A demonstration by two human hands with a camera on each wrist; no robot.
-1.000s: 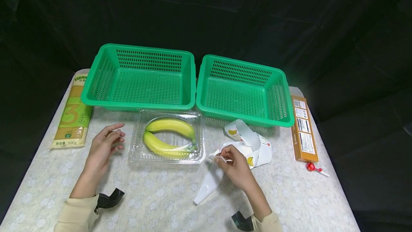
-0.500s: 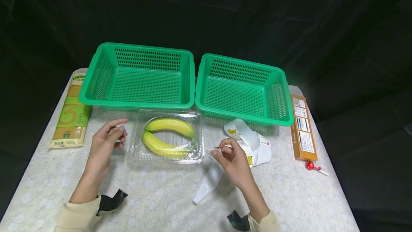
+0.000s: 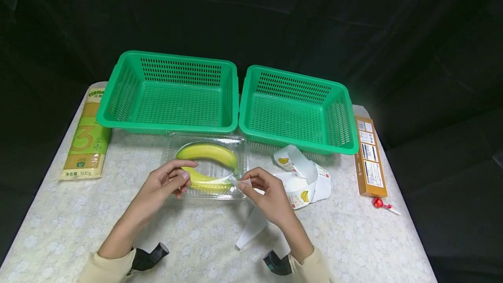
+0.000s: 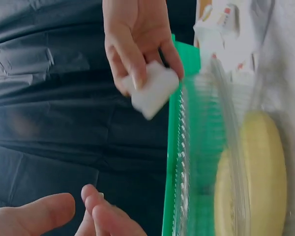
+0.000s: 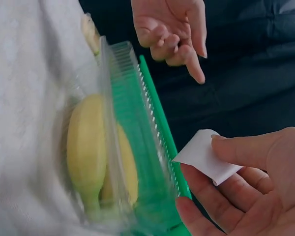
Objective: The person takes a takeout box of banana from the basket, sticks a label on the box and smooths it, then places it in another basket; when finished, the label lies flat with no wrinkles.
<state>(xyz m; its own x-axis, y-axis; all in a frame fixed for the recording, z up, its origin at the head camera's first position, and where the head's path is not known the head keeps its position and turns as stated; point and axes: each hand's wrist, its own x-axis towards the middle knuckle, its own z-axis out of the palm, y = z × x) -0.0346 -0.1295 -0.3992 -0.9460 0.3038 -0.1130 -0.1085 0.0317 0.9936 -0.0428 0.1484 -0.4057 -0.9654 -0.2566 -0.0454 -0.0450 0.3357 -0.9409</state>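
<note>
My right hand point(image 3: 265, 195) pinches a small white label point(image 5: 209, 156) between thumb and fingers, over the front right corner of a clear plastic clamshell box point(image 3: 242, 152). Only the label's blank white side shows in the right wrist view. Through the clear lid I see two yellow bananas point(image 3: 208, 151). My left hand point(image 3: 163, 187) hovers over the box's front left part with its fingers loosely bent and nothing in them. Whether it touches the lid I cannot tell. Right of the box lies a curled strip of banana-print labels point(image 3: 304, 174), its white tail point(image 3: 251, 229) stretching toward the front.
Two green baskets, a left one point(image 3: 180, 104) and a right one point(image 3: 291, 115), stand side by side behind the box. A noodle pack point(image 3: 85, 139) lies at the left. An orange carton point(image 3: 370, 156) and a red lollipop point(image 3: 379, 203) lie near the right edge.
My left hand has moved right, from beside the box to over its front left part. The right hand, still pinching the label, has come left from the label strip to the box's corner.
</note>
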